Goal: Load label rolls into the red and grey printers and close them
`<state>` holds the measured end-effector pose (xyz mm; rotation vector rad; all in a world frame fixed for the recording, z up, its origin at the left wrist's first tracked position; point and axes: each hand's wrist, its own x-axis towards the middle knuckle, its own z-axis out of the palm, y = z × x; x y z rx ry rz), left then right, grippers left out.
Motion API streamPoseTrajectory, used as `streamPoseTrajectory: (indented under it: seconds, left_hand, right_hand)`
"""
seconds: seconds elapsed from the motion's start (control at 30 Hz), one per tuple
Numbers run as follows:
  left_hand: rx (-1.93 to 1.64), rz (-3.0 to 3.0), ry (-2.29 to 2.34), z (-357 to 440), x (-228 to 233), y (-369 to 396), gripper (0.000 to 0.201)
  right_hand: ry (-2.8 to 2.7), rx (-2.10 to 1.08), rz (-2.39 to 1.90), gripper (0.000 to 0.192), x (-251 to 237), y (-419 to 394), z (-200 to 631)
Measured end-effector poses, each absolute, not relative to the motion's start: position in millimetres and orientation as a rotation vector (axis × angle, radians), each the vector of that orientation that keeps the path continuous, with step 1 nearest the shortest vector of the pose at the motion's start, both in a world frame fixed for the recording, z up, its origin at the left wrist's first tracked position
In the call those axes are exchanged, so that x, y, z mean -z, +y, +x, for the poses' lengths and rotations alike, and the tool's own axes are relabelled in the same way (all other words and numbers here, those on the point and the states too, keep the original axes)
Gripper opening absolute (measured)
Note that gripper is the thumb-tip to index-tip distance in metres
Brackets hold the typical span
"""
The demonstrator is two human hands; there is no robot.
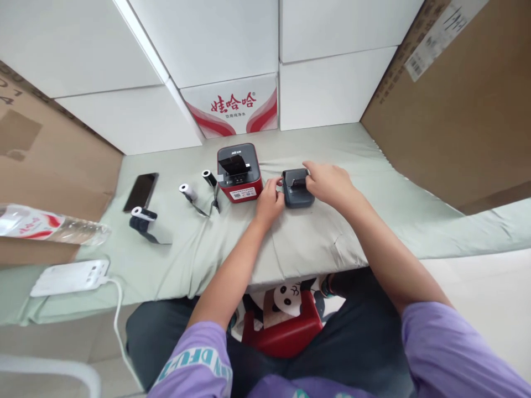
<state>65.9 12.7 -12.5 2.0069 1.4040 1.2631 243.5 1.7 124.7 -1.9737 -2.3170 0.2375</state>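
Observation:
A small black portable printer [297, 194] sits on the cloth, with a dark slot in its top. My left hand [270, 203] is closed at its left side, fingers curled against the edge. From the other side, my right hand [329, 181] grips the right edge, its index finger at the far corner. Just left of my left hand stands a bigger red and black printer [244, 189] with a white label on its front. Paper rolls lie farther left: a black-and-white roll [210, 178], a white roll [188, 192] and another roll [144, 214] with its strip unrolled.
A dark phone [141, 192] lies at the left, near a white power bank [68, 278] with a cable. A water bottle [53, 225] is at the left edge. White boxes [338, 91] line the back; cardboard boxes [464, 110] flank the bench. A red stool [286, 334] is below.

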Motion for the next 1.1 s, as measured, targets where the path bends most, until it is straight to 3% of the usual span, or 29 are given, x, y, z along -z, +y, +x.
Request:
streamPoseTrajectory:
  seconds: [0.07,0.2,0.27,0.47,0.9,1.03,1.1]
  left_hand:
    - [-1.240,1.975,1.443,66.2,11.6,11.5,0.040]
    - [-1.146,1.957,1.480,66.0,8.2,9.1,0.029]
    - [-1.146,1.940,1.504,65.2,7.1,9.1,0.028]
    - [-1.239,1.913,1.512,63.4,7.6,9.6,0.027]
    - [-1.530,2.389,1.238,35.2,-9.2,5.8,0.020]
    - [-2.119,1.912,1.532,-17.8,-29.9,12.9,0.013]
    - [-2.218,1.511,1.602,-40.9,-35.7,22.4,0.016]
  right_hand:
    - [-2.387,-0.350,-2.023,0.053,-126.0,-0.5,247.5]
    - [-2.409,-0.506,-2.002,0.119,-108.9,-3.1,239.0]
    - [-2.260,-0.429,-2.048,0.133,-92.3,-1.6,229.2]
    - [-1.975,-0.298,-1.957,0.134,-52.6,13.8,217.0]
    - [-1.690,-0.059,-2.011,0.125,-31.8,41.8,246.0]
    - [-1.818,0.195,-1.889,0.107,-41.1,24.6,227.9]
    - [-1.935,0.225,-1.740,0.096,-41.6,11.7,213.6]
